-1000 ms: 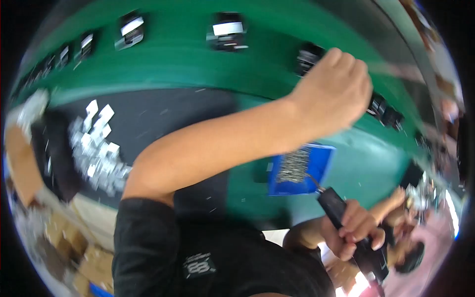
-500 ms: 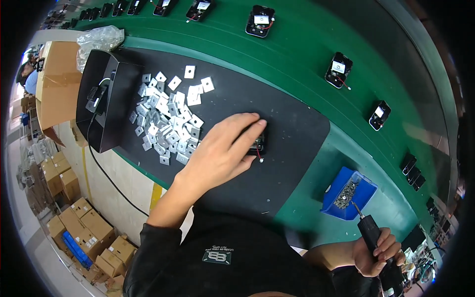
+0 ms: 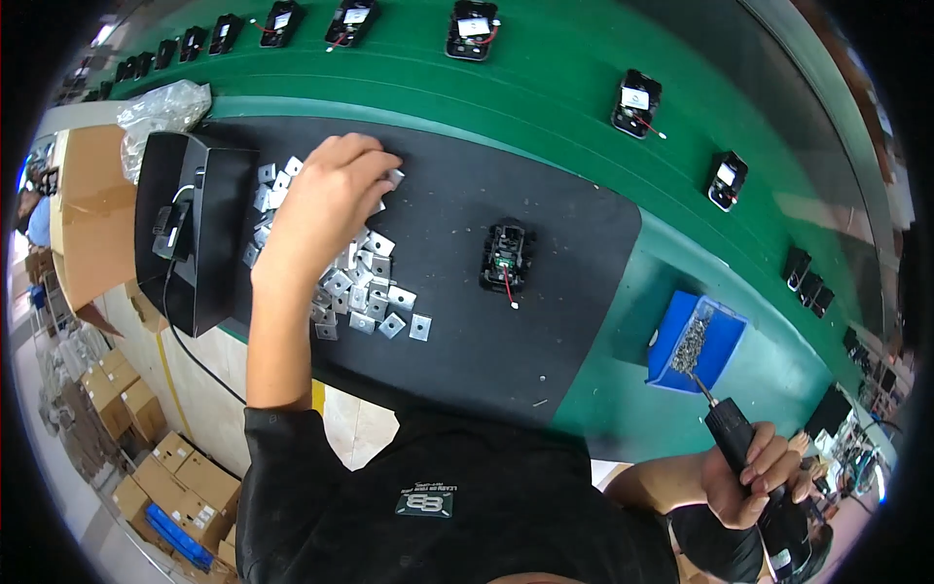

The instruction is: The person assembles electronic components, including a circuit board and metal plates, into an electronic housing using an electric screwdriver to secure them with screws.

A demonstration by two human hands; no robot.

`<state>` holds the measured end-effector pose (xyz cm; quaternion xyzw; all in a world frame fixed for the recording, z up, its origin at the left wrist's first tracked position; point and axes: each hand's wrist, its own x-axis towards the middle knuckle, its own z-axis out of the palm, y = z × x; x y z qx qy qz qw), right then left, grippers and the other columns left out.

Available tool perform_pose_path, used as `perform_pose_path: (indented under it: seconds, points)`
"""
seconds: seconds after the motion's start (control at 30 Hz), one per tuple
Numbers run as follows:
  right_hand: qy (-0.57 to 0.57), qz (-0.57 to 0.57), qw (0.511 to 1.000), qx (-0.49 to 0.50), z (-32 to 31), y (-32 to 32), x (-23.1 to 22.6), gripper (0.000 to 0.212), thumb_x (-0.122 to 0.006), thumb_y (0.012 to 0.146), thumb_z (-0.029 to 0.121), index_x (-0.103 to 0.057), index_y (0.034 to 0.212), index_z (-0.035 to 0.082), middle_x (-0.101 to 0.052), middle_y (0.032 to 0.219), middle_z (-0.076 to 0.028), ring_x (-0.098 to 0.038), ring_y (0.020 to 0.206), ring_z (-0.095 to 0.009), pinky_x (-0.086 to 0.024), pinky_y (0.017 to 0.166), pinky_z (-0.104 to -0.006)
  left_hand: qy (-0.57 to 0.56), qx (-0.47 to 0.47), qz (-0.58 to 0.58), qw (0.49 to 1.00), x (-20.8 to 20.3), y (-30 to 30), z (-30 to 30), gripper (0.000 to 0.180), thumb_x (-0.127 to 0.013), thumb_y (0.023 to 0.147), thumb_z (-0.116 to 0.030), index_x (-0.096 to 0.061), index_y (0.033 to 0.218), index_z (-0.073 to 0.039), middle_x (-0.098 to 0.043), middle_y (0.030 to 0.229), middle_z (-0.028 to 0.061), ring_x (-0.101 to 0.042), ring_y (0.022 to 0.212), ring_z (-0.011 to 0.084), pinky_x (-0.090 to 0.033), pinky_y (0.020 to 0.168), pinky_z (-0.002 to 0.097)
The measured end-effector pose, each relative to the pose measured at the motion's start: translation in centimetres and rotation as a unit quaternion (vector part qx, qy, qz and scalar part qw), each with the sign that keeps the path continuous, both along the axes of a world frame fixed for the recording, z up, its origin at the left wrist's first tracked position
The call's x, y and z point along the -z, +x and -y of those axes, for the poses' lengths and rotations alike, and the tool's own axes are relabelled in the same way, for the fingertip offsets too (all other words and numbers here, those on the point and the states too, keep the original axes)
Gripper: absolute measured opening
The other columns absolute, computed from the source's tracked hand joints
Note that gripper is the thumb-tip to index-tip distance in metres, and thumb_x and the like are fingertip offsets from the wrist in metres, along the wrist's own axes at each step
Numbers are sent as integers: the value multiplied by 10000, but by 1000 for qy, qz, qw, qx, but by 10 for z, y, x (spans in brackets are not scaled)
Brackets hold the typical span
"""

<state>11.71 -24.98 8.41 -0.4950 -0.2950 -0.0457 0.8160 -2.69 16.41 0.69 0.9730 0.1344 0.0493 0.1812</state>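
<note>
**Left hand at the plates, right hand round the driver**

From where I stand, taking twelve as straight ahead of the worker, the left hand is over the metal heap, its back uppermost and its fingers bent and drawn close. One plate shows right at the fingertips, between two and three o'clock from the middle of that hand; I can't tell whether it is pinched or merely lies there. Most of the heap spreads out toward five o'clock, with more pieces around nine.

The chassis, black with a green board, sits on the dark mat, untouched and well apart from both hands. It lies near four o'clock from the left hand, and between ten and eleven from the right. Its red wire trails toward six, ending in a white plug.

The right hand is wrapped firmly about the black driver, whose bit points to eleven o'clock. The tip reaches the near end of the blue tray, by the screws; whether it touches them I can't make out.

At nine o'clock from the left hand stands a black box, and at ten a clear bag. Beyond the mat, the green belt carries a line of black shells.
</note>
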Motion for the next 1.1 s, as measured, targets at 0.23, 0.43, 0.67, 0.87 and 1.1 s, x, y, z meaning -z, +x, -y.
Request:
perform_pose_path:
  seconds: [0.23, 0.43, 0.67, 0.87, 1.1]
  points:
    - [16, -12, 1000, -8, -27, -5, -2, 450, -755, 724, 55, -549, 1102, 184, -531, 696, 51, -498, 546, -66, -399, 605, -223, -109, 3, 80, 991, 1, -6, 35, 187, -790, 704, -48, -653, 828, -27, -674, 852, 89, -655, 791, 254, -517, 701, 337]
    - [37, -51, 994, -92, -41, -9, 2, 446, -766, 736, 53, -538, 1091, 198, -569, 672, 52, -545, 553, -77, -445, 563, -216, -161, 51, 164, 972, 7, 5, 87, 245, -833, 622, -94, -640, 767, -55, -621, 814, 47, -616, 807, 246, -477, 786, 387]
    - [5, -47, 985, -168, -47, -10, 8, 450, -740, 724, 30, -516, 1085, 181, -564, 648, 46, -542, 548, -87, -451, 586, -233, -111, 17, 136, 984, 6, 25, 96, 255, -820, 603, -70, -600, 733, -67, -580, 1027, 69, -568, 981, 291, -446, 841, 418]
    - [-3, -79, 986, -150, -51, -15, 12, 431, -750, 728, 12, -489, 1033, 170, -578, 632, 28, -569, 533, -116, -483, 557, -260, -153, 31, 114, 981, 13, 33, 92, 277, -804, 639, -52, -600, 826, -65, -611, 1003, 77, -604, 961, 282, -461, 860, 427]
    - [-4, -92, 979, -181, -54, -14, 19, 437, -742, 731, -1, -480, 1038, 168, -593, 656, 19, -583, 554, -133, -489, 571, -271, -289, -16, 42, 956, 8, 31, 92, 281, -766, 695, -31, -632, 941, -51, -616, 915, 81, -604, 866, 287, -463, 790, 394]
